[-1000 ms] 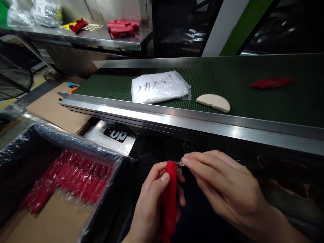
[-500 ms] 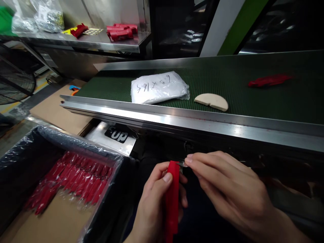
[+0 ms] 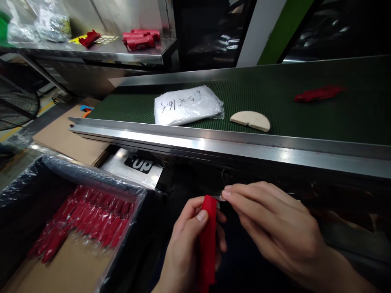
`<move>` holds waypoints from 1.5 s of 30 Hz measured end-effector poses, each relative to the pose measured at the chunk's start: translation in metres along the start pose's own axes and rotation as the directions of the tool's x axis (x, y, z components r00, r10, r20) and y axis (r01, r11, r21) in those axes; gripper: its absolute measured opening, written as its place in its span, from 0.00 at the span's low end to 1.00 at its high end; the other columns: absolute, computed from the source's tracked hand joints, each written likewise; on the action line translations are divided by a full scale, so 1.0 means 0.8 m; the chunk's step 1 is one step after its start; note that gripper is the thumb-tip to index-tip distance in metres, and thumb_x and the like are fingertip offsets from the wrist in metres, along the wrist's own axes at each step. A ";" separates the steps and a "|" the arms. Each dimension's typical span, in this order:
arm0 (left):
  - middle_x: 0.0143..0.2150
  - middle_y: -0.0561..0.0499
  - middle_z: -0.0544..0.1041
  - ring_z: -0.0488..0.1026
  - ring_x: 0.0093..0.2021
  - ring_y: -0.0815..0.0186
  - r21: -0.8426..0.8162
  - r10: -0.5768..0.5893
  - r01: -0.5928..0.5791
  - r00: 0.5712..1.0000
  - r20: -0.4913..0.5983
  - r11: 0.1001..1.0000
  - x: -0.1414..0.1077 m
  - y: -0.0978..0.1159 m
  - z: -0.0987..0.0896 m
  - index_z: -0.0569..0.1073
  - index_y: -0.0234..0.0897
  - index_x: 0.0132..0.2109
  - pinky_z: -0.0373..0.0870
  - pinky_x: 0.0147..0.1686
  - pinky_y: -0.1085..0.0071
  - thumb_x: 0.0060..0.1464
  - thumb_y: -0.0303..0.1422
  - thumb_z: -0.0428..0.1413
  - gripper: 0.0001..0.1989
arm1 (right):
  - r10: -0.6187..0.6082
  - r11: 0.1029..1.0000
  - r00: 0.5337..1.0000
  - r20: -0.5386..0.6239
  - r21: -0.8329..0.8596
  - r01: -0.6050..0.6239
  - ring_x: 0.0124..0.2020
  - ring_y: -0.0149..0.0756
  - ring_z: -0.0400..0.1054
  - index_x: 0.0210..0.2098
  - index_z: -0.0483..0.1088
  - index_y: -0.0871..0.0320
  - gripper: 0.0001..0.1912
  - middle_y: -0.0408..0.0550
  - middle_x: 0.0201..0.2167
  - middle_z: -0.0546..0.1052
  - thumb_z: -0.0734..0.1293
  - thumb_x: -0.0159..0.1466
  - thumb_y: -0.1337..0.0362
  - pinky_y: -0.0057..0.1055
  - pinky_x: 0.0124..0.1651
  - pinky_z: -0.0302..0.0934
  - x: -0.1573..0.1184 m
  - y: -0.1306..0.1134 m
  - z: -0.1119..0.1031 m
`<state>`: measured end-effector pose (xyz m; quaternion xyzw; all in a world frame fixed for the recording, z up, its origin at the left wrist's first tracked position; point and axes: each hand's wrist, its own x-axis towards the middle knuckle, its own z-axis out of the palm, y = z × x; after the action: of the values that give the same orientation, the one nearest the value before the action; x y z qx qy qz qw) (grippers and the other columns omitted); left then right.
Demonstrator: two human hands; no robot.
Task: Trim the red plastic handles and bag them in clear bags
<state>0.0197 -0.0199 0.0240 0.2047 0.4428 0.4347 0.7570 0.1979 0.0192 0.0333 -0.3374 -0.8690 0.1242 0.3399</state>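
Note:
My left hand [image 3: 187, 244] is wrapped round a long, narrow red plastic part [image 3: 207, 240], thumb on its near face and fingers behind. The part stands nearly upright, its lower end running towards the bottom edge of the view. To its right, my right hand [image 3: 275, 221] pinches a small thin metal blade [image 3: 220, 198] between thumb and fingertips. The blade's tip lies at the top right edge of the red part. Most of the blade is covered by my fingers.
Beyond my hands runs a green conveyor belt [image 3: 137, 99] with a metal rail [image 3: 195, 140]. On it lie a white plastic-wrapped pack [image 3: 187, 106], a beige half-disc [image 3: 251, 120] and a red part [image 3: 319, 94]. A lined bin [image 3: 91, 173] at left holds bagged red parts [image 3: 100, 215].
The view has shifted slightly, so the belt and bin appear a little further left. Both hands keep their grips, the blade staying by the top of the red part.

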 end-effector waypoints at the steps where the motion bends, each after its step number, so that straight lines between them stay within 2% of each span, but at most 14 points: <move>1: 0.27 0.51 0.71 0.60 0.18 0.71 0.003 -0.005 0.005 1.000 0.002 1.000 0.000 0.000 0.000 0.69 0.39 0.44 0.58 0.15 0.79 0.62 0.41 0.46 0.12 | 0.003 1.000 1.000 0.003 -0.001 -0.003 0.46 0.40 0.67 0.55 0.67 0.65 0.22 0.56 0.47 0.75 0.64 0.61 0.80 0.40 0.43 0.65 0.000 0.000 0.000; 11: 0.24 0.50 0.69 0.59 0.18 0.71 0.018 -0.015 0.015 1.000 0.009 1.000 -0.001 -0.001 0.002 0.69 0.37 0.44 0.56 0.15 0.79 0.62 0.42 0.46 0.14 | -0.019 0.999 1.000 0.013 -0.032 0.020 0.45 0.40 0.67 0.54 0.68 0.68 0.21 0.58 0.46 0.75 0.64 0.61 0.81 0.39 0.43 0.65 -0.003 -0.001 0.000; 16: 0.21 0.52 0.68 0.59 0.18 0.71 0.007 -0.011 0.012 0.998 -0.063 1.000 -0.001 0.005 0.004 0.68 0.38 0.47 0.56 0.16 0.80 0.62 0.43 0.47 0.15 | -0.036 0.998 0.998 0.046 -0.059 0.039 0.42 0.39 0.67 0.53 0.69 0.67 0.19 0.57 0.44 0.75 0.63 0.62 0.79 0.38 0.40 0.64 -0.005 -0.009 0.001; 20: 0.34 0.51 0.72 0.64 0.23 0.71 -0.039 0.008 -0.011 0.997 -0.080 0.999 0.003 0.014 0.003 0.69 0.39 0.45 0.60 0.18 0.79 0.61 0.41 0.50 0.11 | -0.032 0.997 0.994 0.103 -0.064 0.038 0.37 0.38 0.69 0.50 0.72 0.63 0.17 0.54 0.43 0.77 0.62 0.63 0.76 0.36 0.36 0.64 -0.010 -0.022 0.002; 22: 0.39 0.50 0.72 0.65 0.26 0.72 -0.054 0.065 -0.070 0.994 -0.087 0.996 0.006 0.018 0.003 0.70 0.38 0.44 0.62 0.20 0.79 0.61 0.39 0.51 0.10 | -0.048 0.995 0.990 0.130 -0.076 0.058 0.35 0.38 0.70 0.49 0.73 0.61 0.16 0.52 0.41 0.78 0.61 0.64 0.74 0.35 0.33 0.64 -0.012 -0.028 0.003; 26: 0.39 0.49 0.72 0.64 0.26 0.73 -0.038 0.154 -0.156 0.987 -0.056 0.987 0.012 0.024 0.002 0.69 0.37 0.45 0.62 0.22 0.79 0.63 0.37 0.49 0.10 | -0.077 0.988 0.986 0.148 -0.118 0.095 0.34 0.37 0.72 0.48 0.75 0.58 0.15 0.49 0.42 0.80 0.61 0.66 0.72 0.34 0.33 0.65 -0.016 -0.038 0.009; 30: 0.40 0.50 0.70 0.61 0.24 0.73 -0.119 0.114 -0.123 0.991 -0.075 0.985 0.020 0.032 0.002 0.67 0.38 0.45 0.58 0.17 0.80 0.62 0.38 0.49 0.10 | -0.080 0.990 0.992 0.097 -0.105 0.090 0.32 0.34 0.72 0.44 0.76 0.58 0.12 0.47 0.37 0.80 0.62 0.66 0.72 0.31 0.31 0.66 -0.017 -0.045 0.015; 32: 0.40 0.50 0.70 0.61 0.25 0.73 -0.172 0.106 -0.122 0.989 -0.099 0.978 0.023 0.036 0.002 0.67 0.37 0.45 0.58 0.17 0.81 0.62 0.38 0.49 0.10 | -0.073 0.994 0.992 0.099 -0.070 0.080 0.33 0.33 0.72 0.44 0.75 0.59 0.12 0.47 0.37 0.80 0.61 0.66 0.72 0.31 0.33 0.67 -0.019 -0.043 0.012; 34: 0.40 0.50 0.70 0.61 0.26 0.73 -0.184 0.119 -0.137 0.987 -0.109 0.973 0.024 0.040 0.001 0.67 0.37 0.45 0.59 0.18 0.81 0.63 0.38 0.49 0.10 | -0.053 0.998 0.995 0.088 -0.038 0.057 0.40 0.34 0.72 0.47 0.73 0.61 0.14 0.49 0.42 0.78 0.61 0.66 0.74 0.31 0.40 0.68 -0.020 -0.038 0.003; 36: 0.42 0.50 0.69 0.63 0.28 0.73 -0.152 0.139 -0.154 0.985 -0.104 0.976 0.021 0.040 0.000 0.67 0.39 0.46 0.61 0.20 0.80 0.62 0.38 0.52 0.09 | -0.035 0.999 0.999 0.029 -0.031 0.036 0.50 0.36 0.69 0.52 0.70 0.63 0.19 0.52 0.48 0.75 0.61 0.63 0.78 0.32 0.48 0.67 -0.019 -0.029 -0.007; 38: 0.40 0.52 0.70 0.64 0.28 0.73 -0.105 0.142 -0.149 0.987 -0.069 0.983 0.014 0.037 -0.002 0.67 0.40 0.45 0.63 0.20 0.81 0.59 0.35 0.56 0.09 | -0.033 0.999 0.999 -0.005 -0.042 0.032 0.54 0.39 0.66 0.55 0.68 0.64 0.23 0.54 0.51 0.72 0.63 0.61 0.80 0.34 0.52 0.65 -0.015 -0.022 -0.016; 42: 0.27 0.56 0.67 0.61 0.21 0.75 -0.005 0.064 -0.064 0.998 0.018 0.998 -0.002 0.029 -0.003 0.66 0.41 0.45 0.60 0.19 0.81 0.56 0.36 0.60 0.13 | 0.009 0.995 1.000 0.003 -0.099 -0.009 0.51 0.38 0.67 0.54 0.69 0.63 0.22 0.54 0.49 0.73 0.62 0.62 0.80 0.35 0.49 0.64 -0.002 -0.018 -0.018; 45: 0.27 0.55 0.68 0.60 0.20 0.76 0.022 0.064 -0.064 0.998 0.021 0.998 -0.011 0.025 0.000 0.66 0.40 0.45 0.60 0.18 0.81 0.54 0.38 0.62 0.16 | 0.030 0.986 1.000 -0.007 -0.164 -0.031 0.49 0.38 0.68 0.54 0.70 0.61 0.21 0.53 0.48 0.74 0.62 0.63 0.78 0.36 0.47 0.63 0.005 -0.021 -0.012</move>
<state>0.0083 -0.0167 0.0424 0.2317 0.4333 0.4515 0.7448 0.1938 0.0098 0.0501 -0.3777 -0.8703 0.0564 0.3110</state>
